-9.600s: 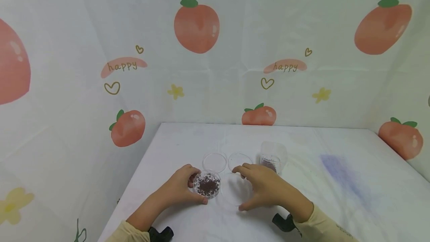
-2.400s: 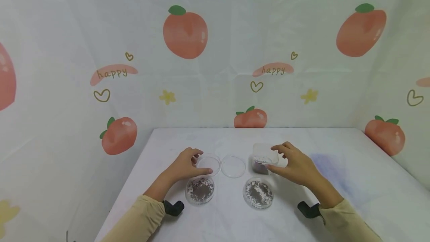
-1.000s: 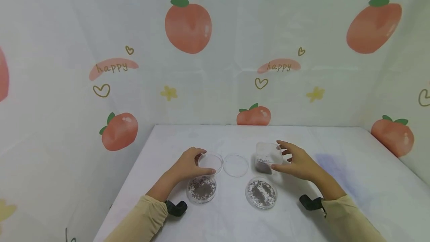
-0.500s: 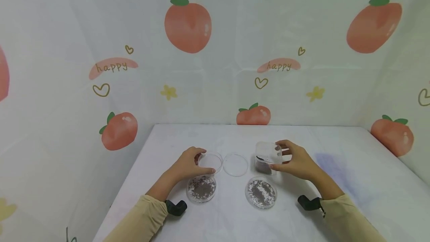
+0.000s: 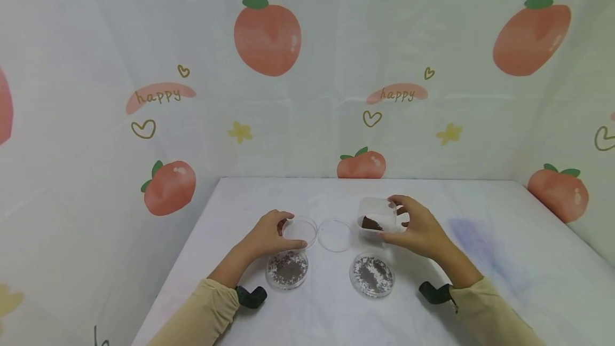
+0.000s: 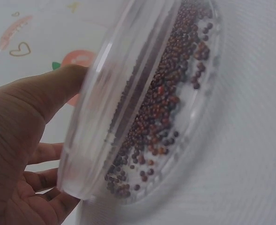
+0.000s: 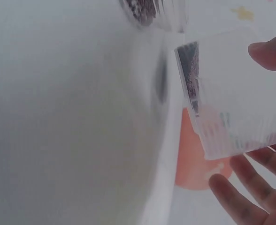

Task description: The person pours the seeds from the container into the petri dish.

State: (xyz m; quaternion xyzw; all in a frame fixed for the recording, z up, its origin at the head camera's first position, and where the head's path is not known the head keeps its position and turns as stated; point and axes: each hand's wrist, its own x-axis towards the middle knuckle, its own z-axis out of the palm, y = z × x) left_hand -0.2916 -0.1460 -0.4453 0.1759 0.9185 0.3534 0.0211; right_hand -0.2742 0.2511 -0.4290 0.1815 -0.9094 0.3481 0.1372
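My left hand (image 5: 268, 236) pinches an empty clear petri dish (image 5: 300, 233) between thumb and fingers, just behind a dish of small dark brown seeds (image 5: 287, 270). In the left wrist view, the held dish (image 6: 93, 122) overlaps the seed-filled one. My right hand (image 5: 415, 228) grips a clear square plastic box (image 5: 377, 208), thumb on the near side and fingers on the far side. Dark seeds (image 5: 371, 223) lie heaped in it. In the right wrist view, the box (image 7: 232, 93) is raised, with its shadow on the table.
A second seed-filled dish (image 5: 372, 275) lies at front right. Another clear round dish (image 5: 334, 236) lies between the held dish and the box. All are on a white-covered table (image 5: 326, 314), with a fruit-print cloth (image 5: 307, 89) behind and at the sides.
Earlier the left hand held a seed-filled dish; now it holds an empty one. The right hand reached the box and took hold of it. In the last half second the box rose, tilted and shifted slightly left.
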